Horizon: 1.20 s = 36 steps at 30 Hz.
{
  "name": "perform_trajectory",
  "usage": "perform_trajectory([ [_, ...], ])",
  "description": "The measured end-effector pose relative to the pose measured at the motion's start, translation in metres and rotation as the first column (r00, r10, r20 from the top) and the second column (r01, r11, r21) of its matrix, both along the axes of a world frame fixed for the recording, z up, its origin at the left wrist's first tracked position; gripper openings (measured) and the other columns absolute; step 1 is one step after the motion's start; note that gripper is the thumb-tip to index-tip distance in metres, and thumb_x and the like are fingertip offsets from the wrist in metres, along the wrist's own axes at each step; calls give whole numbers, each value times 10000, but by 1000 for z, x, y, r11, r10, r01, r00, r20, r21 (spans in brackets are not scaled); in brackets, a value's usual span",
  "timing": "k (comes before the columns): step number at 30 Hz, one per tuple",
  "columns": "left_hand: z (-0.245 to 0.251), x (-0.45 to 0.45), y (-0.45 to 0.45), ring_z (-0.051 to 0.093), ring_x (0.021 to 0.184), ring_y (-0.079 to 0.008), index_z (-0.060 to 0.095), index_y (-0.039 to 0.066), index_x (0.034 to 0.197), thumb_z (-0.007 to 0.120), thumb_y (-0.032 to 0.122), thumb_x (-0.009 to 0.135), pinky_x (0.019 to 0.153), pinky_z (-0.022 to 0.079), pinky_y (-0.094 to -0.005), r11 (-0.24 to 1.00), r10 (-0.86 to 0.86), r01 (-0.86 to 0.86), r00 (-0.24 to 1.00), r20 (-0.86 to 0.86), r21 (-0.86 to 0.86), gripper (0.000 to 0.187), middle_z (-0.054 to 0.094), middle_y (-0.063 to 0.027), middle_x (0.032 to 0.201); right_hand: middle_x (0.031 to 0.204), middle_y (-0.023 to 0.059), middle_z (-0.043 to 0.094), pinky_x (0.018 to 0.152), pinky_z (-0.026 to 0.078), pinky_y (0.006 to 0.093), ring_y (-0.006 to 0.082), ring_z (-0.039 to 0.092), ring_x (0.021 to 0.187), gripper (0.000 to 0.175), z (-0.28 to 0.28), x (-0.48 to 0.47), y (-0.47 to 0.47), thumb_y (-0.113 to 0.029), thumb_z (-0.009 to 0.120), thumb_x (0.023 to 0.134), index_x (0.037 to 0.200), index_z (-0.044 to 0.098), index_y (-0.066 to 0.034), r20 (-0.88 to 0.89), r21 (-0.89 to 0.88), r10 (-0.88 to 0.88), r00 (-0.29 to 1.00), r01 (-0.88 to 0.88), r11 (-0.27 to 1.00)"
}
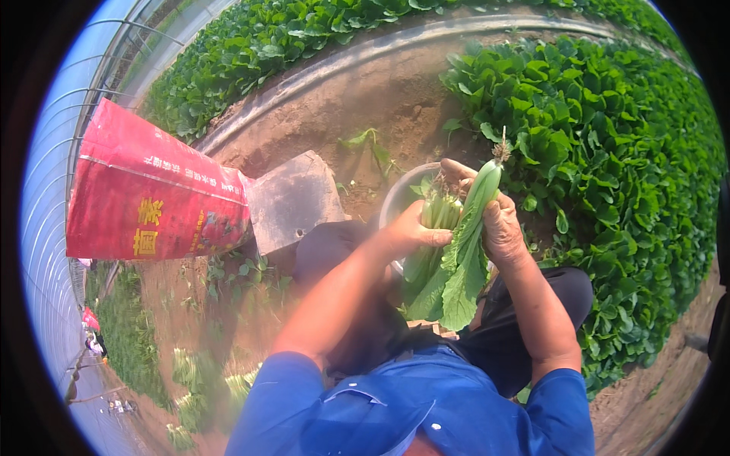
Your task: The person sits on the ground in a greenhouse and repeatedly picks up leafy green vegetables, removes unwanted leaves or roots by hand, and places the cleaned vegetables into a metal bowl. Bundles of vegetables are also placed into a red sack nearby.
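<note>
My left hand (413, 229) is closed around a bunch of leafy greens (438, 212). Their roots point away from me and their leaves hang toward my lap. In my right hand (505, 231) is one larger leafy green plant (485, 185), with its pale stem between thumb and fingers. Its thin, dirty root (502, 151) points up and away, and its broad leaves droop across the bunch. Below both hands stands a pale round bucket (394, 196); the hands and greens hide most of its inside.
A large red printed sack (159, 194) and a worn grey board-like block (296, 199) are at left. Dense leafy crops (604, 171) grow at right. Bundles of greens (191, 393) lie on the soil at lower left. A pale strip (365, 60) crosses behind; greenhouse hoops (51, 165) curve along the left.
</note>
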<state>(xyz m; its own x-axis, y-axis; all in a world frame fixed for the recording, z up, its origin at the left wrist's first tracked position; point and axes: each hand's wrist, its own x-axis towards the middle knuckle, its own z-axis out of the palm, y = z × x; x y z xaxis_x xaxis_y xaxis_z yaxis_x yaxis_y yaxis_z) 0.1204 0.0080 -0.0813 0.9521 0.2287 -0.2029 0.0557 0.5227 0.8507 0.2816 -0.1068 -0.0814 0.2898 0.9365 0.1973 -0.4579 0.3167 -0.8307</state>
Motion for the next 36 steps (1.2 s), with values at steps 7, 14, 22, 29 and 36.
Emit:
perform_trajectory([
  [7,7,9,4,624,725,-80,672,12,1175,767,161,915,650,511,-242,918,301,-265,950,-85,297,315,690,-18,903,1018,140,725,813,585,338,223,713,836,448,14,30,-6,-344,726,948,1253,630,-30,-116,-133,-92,989,77,988],
  [14,-5,11,-3,624,814,-97,650,33,1235,702,169,963,748,528,-278,885,394,-376,919,-12,274,308,679,-30,958,1130,112,725,894,524,331,207,687,1017,376,3,1,5,-152,745,923,1268,657,-31,749,-151,-232,621,501,852],
  [22,-22,21,-10,600,1043,-98,629,47,1246,655,211,1015,915,503,-284,831,480,-480,874,73,280,284,660,-15,1165,1267,210,596,932,510,439,390,630,1100,519,-12,-26,15,-329,522,1040,1414,491,29,894,11,-251,370,543,839],
  [29,-23,14,-9,602,977,-78,648,64,1203,669,239,1009,866,499,-261,786,558,-552,827,67,277,262,678,8,1079,1289,212,578,941,515,439,398,620,1137,452,-16,-25,19,-212,561,1014,1411,514,1,859,32,-238,453,416,909],
  [36,-28,15,-7,594,950,-101,659,45,1178,709,289,982,847,491,-278,771,606,-576,795,-33,271,318,675,-16,1046,1117,167,614,742,555,428,367,671,906,446,-19,-40,13,-75,684,894,1326,581,-28,936,140,-288,204,535,833],
])
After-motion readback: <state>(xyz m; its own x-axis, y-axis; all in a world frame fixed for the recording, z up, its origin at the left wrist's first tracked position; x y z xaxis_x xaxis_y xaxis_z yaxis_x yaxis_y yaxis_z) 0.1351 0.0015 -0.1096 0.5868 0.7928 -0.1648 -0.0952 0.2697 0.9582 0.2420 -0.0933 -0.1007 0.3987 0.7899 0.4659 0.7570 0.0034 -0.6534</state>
